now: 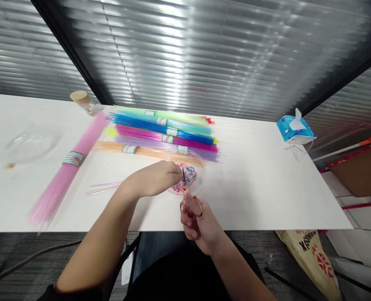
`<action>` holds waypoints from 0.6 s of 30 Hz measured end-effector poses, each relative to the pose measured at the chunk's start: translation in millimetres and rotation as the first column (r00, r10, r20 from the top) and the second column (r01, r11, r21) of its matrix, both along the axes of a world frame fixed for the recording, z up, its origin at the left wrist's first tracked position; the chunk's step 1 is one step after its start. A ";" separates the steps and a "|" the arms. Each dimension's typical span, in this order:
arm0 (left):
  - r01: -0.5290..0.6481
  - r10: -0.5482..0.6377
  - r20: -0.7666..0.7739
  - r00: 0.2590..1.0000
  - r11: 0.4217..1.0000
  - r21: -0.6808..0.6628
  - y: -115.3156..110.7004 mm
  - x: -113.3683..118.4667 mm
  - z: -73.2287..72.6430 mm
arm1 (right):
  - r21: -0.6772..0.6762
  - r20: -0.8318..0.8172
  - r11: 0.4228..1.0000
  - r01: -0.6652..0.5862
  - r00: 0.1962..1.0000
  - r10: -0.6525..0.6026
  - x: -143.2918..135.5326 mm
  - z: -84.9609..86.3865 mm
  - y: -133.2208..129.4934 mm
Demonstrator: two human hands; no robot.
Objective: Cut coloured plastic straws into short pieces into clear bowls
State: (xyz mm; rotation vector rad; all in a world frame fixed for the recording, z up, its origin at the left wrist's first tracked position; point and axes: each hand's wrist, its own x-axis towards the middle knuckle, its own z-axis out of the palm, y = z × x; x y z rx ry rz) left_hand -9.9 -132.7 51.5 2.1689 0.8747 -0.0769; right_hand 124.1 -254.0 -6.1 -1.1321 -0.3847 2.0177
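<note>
My left hand [162, 177] is closed in a pinch above a clear round bowl [201, 168]. Thin pinkish plastic straws [105, 189] stick out to the left behind its wrist and line up with the pinched fingers; the hand hides their middle. Small cut pieces in pink, red, blue and white [190, 175] lie in the bowl. My right hand [202, 228] grips rose-gold scissors [186, 190] by the handles, blades pointing up beside my left fingertips. Whether the blades touch a straw is too small to tell.
Several banded bundles of coloured straws [172, 133] lie behind the bowl. A blurred pink bundle [64, 173] slants at the left, near a jar with a wooden lid [85, 102]. Clear plastic [31, 144] sits far left. A blue tissue box [295, 128] stands at the right.
</note>
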 end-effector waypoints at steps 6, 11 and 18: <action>0.006 -0.006 -0.001 1.000 1.000 -0.014 1.4 1.3 0.0 | -0.009 0.004 1.000 -0.001 1.000 0.001 -1.4 0.3 -1.6; 0.007 -0.007 0.008 1.000 1.000 -0.017 0.4 2.7 0.2 | -0.047 -0.038 0.999 -0.017 0.999 0.015 1.5 -0.3 -0.7; -0.086 0.087 -0.021 0.996 0.996 0.013 -1.6 -2.9 0.5 | 0.043 0.052 0.998 -0.044 0.998 0.042 13.7 1.1 -18.4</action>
